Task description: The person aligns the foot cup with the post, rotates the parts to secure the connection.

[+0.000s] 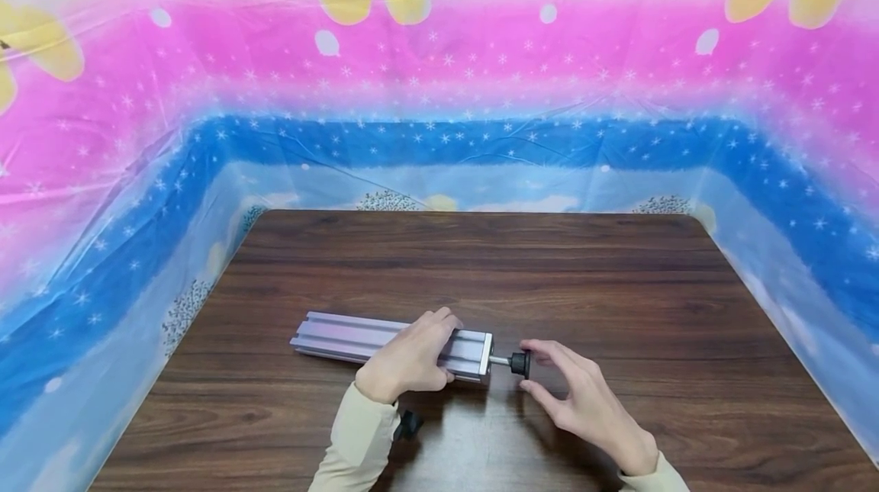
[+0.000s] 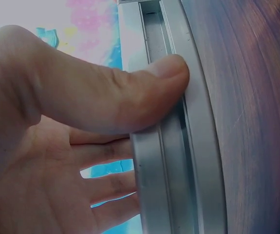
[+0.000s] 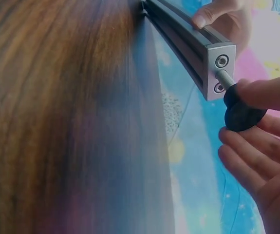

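A silver aluminium extrusion profile (image 1: 330,335) with long grooves lies crosswise in front of me in the head view. My left hand (image 1: 412,355) grips it near its right part, and in the left wrist view the thumb presses on a grooved side. A plate with two screws (image 3: 213,73) caps the right end. From that plate sticks out the threaded stem of a black levelling foot (image 1: 519,364). The thumb and fingers of my right hand (image 1: 584,400) pinch the foot's round base. Part of the foot is hidden behind the thumb in the right wrist view.
The brown wood-grain table (image 1: 481,255) has a patterned cloth (image 1: 439,141) hung around its back and sides. A small black object (image 1: 410,425) shows beside the left sleeve; its kind is unclear.
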Tool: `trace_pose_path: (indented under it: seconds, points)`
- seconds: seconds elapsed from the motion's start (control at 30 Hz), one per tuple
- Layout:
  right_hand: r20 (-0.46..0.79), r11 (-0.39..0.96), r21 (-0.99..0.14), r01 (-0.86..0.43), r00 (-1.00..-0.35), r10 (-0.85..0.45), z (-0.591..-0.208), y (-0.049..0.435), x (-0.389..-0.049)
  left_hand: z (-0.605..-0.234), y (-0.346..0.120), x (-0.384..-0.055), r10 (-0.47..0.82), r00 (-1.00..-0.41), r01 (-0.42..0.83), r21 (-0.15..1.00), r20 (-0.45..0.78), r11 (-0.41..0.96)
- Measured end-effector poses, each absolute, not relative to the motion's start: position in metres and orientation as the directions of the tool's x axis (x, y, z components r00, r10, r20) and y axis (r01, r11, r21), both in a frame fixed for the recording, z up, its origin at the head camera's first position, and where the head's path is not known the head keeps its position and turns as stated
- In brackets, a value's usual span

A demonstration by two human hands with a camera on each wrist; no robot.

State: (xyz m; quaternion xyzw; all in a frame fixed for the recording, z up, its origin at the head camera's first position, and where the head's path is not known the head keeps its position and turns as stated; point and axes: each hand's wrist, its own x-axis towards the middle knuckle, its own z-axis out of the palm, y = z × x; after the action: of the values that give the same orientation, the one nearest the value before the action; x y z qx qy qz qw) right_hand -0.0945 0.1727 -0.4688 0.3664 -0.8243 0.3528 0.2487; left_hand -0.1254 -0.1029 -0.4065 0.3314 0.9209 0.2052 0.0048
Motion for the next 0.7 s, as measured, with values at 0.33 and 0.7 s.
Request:
trace_pose_path:
  seconds: [0.33, 0.7]
  points:
    - [0.577, 0.552, -0.456, -0.698, -0.704, -0.414, -0.4684, 0.1736, -0.0909, -0.4098, -0.1029, -0.126, 0.614, -0.777, 0.615, 0.38, 0.142, 0.691]
    - [0.446, 0.593, -0.548, -0.59, -0.806, -0.389, -0.4671, 0.1711, -0.094, -0.4089, -0.1022, -0.1245, 0.612, -0.778, 0.613, 0.384, 0.14, 0.691]
